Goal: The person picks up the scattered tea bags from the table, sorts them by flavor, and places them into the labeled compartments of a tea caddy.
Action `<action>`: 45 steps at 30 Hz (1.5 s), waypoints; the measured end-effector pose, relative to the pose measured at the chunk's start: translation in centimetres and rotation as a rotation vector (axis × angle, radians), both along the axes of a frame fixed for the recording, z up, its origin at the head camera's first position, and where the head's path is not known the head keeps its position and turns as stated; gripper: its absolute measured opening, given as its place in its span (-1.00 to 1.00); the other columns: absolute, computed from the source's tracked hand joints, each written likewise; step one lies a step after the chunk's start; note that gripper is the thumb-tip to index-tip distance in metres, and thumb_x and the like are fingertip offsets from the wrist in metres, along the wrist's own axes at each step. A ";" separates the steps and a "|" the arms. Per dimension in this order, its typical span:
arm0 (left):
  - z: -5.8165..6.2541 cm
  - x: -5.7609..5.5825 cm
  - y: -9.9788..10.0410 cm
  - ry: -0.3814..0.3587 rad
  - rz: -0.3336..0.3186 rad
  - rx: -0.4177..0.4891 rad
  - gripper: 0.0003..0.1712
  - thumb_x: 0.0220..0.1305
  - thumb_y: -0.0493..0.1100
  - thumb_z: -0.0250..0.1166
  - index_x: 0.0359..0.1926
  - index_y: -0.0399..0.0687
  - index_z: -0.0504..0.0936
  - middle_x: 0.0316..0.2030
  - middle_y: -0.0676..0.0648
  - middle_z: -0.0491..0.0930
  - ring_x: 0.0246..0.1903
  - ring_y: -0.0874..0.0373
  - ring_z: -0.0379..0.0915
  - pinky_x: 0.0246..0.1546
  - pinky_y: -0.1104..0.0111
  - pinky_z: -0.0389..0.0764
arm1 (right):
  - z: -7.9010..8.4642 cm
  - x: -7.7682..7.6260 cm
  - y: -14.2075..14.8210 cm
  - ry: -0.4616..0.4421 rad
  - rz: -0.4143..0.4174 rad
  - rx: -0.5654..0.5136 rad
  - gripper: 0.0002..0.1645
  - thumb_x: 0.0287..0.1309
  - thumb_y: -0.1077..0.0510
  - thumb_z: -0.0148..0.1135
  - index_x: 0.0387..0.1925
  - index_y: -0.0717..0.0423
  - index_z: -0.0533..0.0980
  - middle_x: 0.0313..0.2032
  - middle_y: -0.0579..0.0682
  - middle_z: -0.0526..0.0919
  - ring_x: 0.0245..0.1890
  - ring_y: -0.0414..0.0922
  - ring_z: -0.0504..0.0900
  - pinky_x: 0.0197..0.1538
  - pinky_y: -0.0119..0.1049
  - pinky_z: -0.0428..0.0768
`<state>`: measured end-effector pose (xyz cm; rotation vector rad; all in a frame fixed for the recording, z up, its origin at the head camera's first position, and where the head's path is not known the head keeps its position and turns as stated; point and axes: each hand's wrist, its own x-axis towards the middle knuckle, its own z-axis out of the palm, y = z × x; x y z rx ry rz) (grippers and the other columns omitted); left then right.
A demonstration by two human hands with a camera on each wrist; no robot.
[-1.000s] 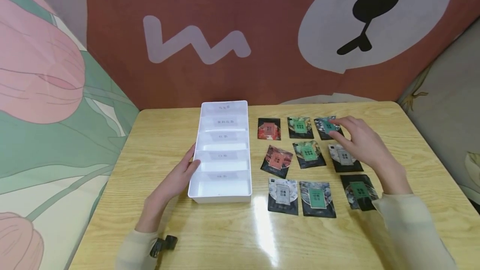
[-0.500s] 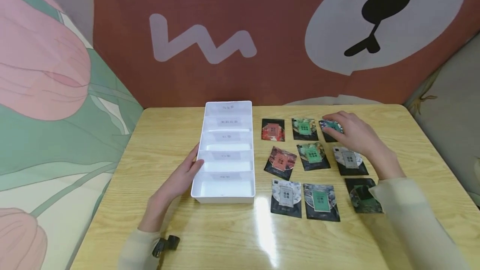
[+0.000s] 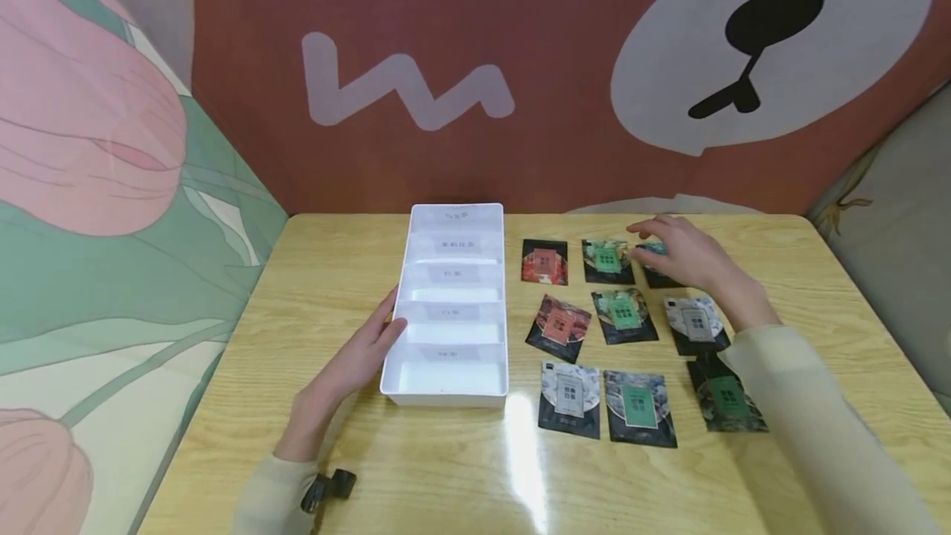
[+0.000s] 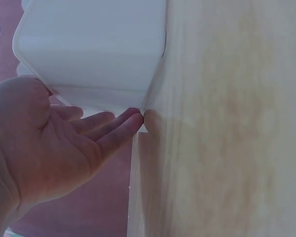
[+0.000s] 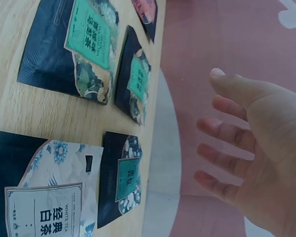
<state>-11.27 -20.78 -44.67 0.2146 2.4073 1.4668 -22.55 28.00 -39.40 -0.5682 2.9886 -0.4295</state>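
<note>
My left hand (image 3: 364, 353) holds the left side of a white compartment box (image 3: 443, 400), thumb over the rim and fingers along the outer wall. In the left wrist view its fingertips (image 4: 134, 118) meet the box's lower edge. My right hand (image 3: 687, 253) is held over the back right tea packet (image 5: 122, 177), partly covering it in the head view, fingers spread and holding nothing. Near it lie two green-labelled packets (image 3: 607, 261) and a white tea packet (image 5: 44, 207).
More tea packets lie right of the box: red-labelled ones (image 3: 559, 327), a white-labelled one (image 3: 570, 399) and green-labelled ones (image 3: 641, 409) at the front. The box's dividers carry printed labels (image 3: 455, 273). A printed wall (image 3: 446, 163) stands behind the wooden table (image 3: 416, 477).
My right hand has shifted left and slightly up over the back right packet, which stays on the table. My left hand keeps its place on the box. The head view has shifted slightly.
</note>
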 end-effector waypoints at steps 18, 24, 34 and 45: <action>-0.2 0.1 0.3 0.004 -0.020 -0.011 -0.29 0.57 0.21 -0.17 0.58 0.40 -0.23 0.55 -0.10 0.02 0.37 -0.10 0.26 0.34 -0.01 0.31 | -2.7 -3.5 0.4 -0.122 0.032 0.059 -0.21 0.34 -0.21 0.19 0.40 0.17 0.33 0.22 0.35 0.40 0.14 0.28 0.46 0.09 0.30 0.46; -0.1 0.1 0.1 0.012 -0.010 -0.003 -0.30 0.57 0.20 -0.17 0.58 0.41 -0.22 0.57 -0.06 -0.07 0.41 -0.12 0.17 0.38 -0.05 0.24 | -3.4 -4.5 0.0 -0.141 0.050 0.067 -0.21 0.30 -0.21 0.24 0.37 0.18 0.38 0.09 0.28 0.46 -0.06 0.14 0.51 -0.08 0.17 0.52; -0.3 0.1 0.1 -0.019 0.003 -0.010 -0.30 0.56 0.23 -0.18 0.57 0.47 -0.22 0.51 -0.12 0.11 0.22 -0.11 0.43 0.21 0.04 0.46 | -4.6 -4.8 0.1 -0.191 0.019 0.124 -0.09 0.15 -0.28 0.35 0.37 0.14 0.38 0.14 0.28 0.38 0.01 0.22 0.44 -0.09 0.22 0.45; -0.3 0.1 0.1 0.014 0.009 -0.015 -0.30 0.56 0.23 -0.18 0.57 0.44 -0.21 0.58 -0.05 -0.10 0.48 -0.12 0.02 0.45 -0.10 0.09 | -4.7 -5.2 0.1 -0.156 0.012 0.019 -0.52 0.28 -0.03 0.32 0.07 0.23 0.56 -0.04 0.21 0.61 -0.10 0.12 0.58 -0.05 0.14 0.54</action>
